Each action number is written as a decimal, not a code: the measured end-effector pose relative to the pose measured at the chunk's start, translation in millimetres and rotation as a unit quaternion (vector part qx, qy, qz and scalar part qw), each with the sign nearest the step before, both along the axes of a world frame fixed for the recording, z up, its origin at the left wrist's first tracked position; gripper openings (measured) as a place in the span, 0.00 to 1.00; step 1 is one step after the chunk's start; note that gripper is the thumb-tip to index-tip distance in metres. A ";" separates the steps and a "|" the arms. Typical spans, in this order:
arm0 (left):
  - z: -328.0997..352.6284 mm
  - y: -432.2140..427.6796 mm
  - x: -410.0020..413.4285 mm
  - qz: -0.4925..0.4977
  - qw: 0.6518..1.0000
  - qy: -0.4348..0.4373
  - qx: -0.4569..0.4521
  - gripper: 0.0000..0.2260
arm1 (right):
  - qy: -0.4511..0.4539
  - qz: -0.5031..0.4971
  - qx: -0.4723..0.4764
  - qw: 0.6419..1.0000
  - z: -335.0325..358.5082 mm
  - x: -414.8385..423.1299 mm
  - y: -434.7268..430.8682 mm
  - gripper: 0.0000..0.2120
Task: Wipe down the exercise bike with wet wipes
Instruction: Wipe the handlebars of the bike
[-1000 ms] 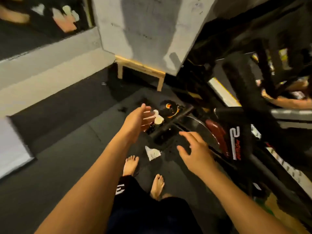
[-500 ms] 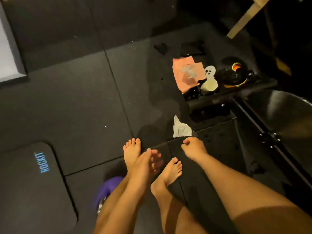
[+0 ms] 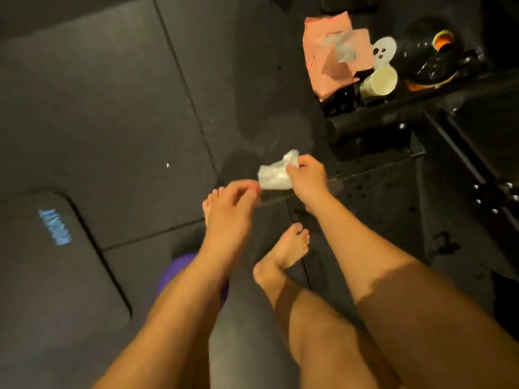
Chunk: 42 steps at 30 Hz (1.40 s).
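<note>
Holding: crumpled white wet wipe (image 3: pixel 276 175), pinched in the right hand (image 3: pixel 307 178) above the dark rubber floor tiles (image 3: pixel 112 94).
Left hand (image 3: pixel 231 203): fingers loosely curled, tips just touching the wipe's lower left edge; blurred, so whether gripping or only steadying cannot be told.
Wipe: bunched, not spread flat, between the two hands and apart from any bike surface.
Bike: black metal base frame of the exercise bike (image 3: pixel 393 175) at right, near the right hand, bolts and perforated plate showing.
Nearby: pink wipe packet (image 3: pixel 331 66) beside a cream cup (image 3: pixel 379 81) and a black-and-orange rounded object (image 3: pixel 432 60), all at the frame's end.
Also in frame: two bare feet (image 3: pixel 283 248), a dark mat with blue lettering (image 3: pixel 56 248).
Progress: early or mid-task by appearance; wipe in hand, no stroke on the bike under way.
Left to do: likely opening the wipe out, then wiping frame and upper parts, which lie out of view.
</note>
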<state>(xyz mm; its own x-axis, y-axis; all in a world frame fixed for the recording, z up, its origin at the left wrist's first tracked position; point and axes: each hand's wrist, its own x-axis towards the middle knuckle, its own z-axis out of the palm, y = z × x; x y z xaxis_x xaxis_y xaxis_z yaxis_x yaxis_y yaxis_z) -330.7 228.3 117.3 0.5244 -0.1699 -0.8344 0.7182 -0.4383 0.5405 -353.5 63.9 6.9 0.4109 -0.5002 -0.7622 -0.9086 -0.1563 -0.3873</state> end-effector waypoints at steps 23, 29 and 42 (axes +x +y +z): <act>611.0 -130.2 18.3 -0.317 0.860 -0.155 -0.368 0.10 | -0.528 -0.243 -0.055 0.812 755.0 -93.4 -37.6 0.16; 635.7 -152.6 -9.3 -0.258 0.823 -0.275 -0.425 0.03 | -0.411 0.027 -0.205 0.888 819.2 -129.9 -96.9 0.16; 591.8 -251.9 -62.4 0.060 0.922 -0.351 -0.149 0.11 | -0.341 0.203 -0.120 0.910 729.4 -44.1 -197.7 0.16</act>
<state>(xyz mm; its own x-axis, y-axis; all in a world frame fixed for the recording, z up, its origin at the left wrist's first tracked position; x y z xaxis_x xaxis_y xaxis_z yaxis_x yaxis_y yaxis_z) -393.1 -23.6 709.0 0.9476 -0.2431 -0.2071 0.1784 -0.1347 0.9747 -397.6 -133.9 736.4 0.9356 -0.3202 -0.1489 -0.3180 -0.5804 -0.7497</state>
